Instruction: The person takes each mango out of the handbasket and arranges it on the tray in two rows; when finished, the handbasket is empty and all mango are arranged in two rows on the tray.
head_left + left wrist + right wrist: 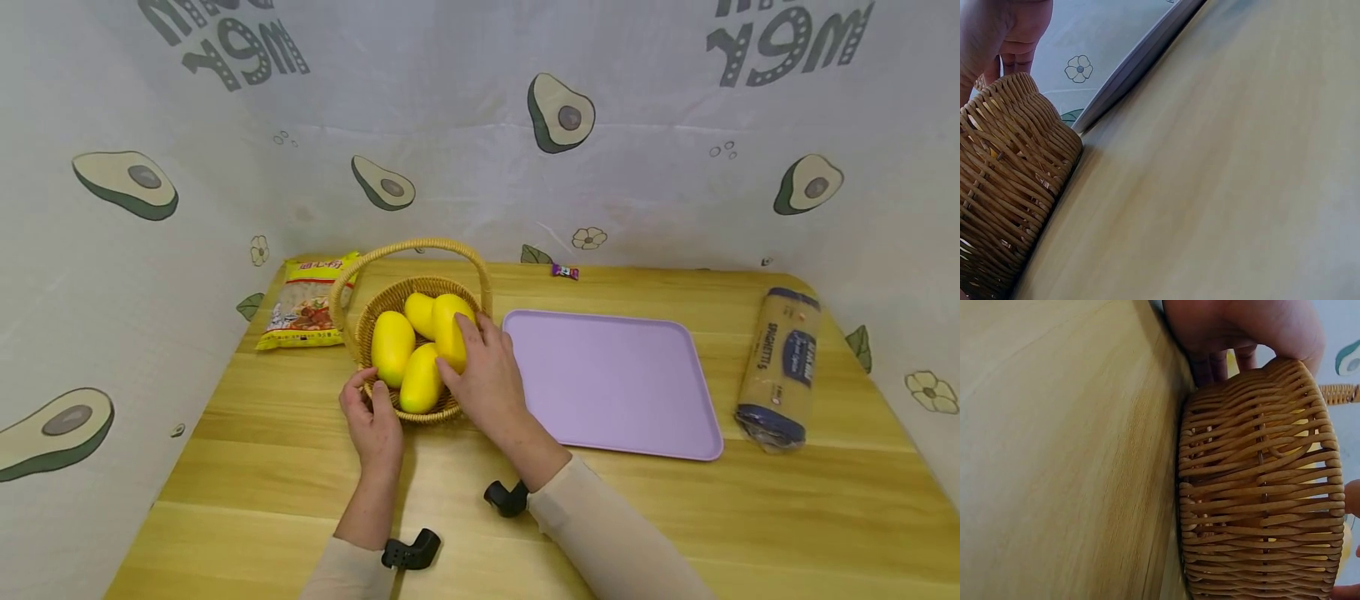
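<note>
Right grip (487, 375) clasping yellow mango (449, 329), left grip (377, 427) holding basket (437, 417) — outer weave (1260, 487) close only in wrist views

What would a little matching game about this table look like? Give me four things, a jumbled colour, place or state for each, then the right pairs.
Column one
1. Mangoes
2. Basket
3. Tray
4. Spaghetti

Column two
A. Flat and light purple
B. Woven, with an arched handle
C. In a long pack, toward the table's right end in the head view
D. Yellow, with the right hand gripping one of them

Right pairs: 1-D, 2-B, 3-A, 4-C
</note>
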`<state>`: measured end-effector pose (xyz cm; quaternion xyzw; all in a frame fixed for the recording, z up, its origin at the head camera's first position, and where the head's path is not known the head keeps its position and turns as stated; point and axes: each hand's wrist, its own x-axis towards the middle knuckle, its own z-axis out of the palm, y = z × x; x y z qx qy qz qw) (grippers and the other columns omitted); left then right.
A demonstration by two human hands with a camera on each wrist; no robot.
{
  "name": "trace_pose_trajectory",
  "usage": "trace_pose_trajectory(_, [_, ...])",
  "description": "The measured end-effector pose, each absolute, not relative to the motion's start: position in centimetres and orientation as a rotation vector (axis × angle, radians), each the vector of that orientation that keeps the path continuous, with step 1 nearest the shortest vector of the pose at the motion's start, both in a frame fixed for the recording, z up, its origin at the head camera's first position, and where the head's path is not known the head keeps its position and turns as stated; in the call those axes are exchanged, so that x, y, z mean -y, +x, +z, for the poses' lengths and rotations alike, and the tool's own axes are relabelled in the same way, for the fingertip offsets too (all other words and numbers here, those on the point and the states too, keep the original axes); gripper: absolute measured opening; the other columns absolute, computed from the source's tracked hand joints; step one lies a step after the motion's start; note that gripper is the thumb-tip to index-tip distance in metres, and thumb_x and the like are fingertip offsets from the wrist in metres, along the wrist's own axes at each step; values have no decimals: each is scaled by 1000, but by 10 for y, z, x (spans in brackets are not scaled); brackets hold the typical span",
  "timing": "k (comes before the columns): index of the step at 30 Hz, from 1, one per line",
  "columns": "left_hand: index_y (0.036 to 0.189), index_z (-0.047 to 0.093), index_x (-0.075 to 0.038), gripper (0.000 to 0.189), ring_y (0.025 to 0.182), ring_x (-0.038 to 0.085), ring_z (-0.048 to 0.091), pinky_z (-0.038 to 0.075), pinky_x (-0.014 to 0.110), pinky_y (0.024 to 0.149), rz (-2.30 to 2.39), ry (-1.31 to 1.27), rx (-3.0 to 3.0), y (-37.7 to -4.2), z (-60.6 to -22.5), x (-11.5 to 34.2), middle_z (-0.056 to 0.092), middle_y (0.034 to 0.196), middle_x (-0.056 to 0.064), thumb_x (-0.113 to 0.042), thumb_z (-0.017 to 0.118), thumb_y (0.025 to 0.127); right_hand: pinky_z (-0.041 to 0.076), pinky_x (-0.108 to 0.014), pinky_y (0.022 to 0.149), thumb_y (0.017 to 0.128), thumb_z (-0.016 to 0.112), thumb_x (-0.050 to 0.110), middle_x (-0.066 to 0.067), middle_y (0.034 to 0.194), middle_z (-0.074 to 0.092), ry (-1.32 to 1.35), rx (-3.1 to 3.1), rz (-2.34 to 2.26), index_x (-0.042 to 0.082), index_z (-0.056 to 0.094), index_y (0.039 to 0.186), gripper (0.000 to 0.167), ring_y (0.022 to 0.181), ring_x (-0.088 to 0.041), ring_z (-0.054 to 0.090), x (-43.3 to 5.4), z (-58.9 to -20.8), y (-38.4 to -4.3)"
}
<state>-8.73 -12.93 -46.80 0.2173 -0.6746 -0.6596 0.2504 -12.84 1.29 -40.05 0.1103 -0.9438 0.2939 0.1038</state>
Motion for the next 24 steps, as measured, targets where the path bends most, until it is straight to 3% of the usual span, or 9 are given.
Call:
trace_pose_trajectory(5, [124,57,-4,25,116,18,40,30,30,99,-1792,587,1843,-88,-469,130,44,134,12,-11,46,103,43,-53,111,91,76,37,-23,149,50,319,2792,840,12,45,153,73,131,-44,51,-11,-401,-130])
trace_pose_trajectory(24, [126,55,-4,25,111,16,39,30,28,95,-1804,602,1859,-88,-468,130,43,133,9,-12,46,103,45,-50,109,89,79,31,-22,143,56,347,2751,892,8,46,151,74,128,-41,56,-12,-403,-135])
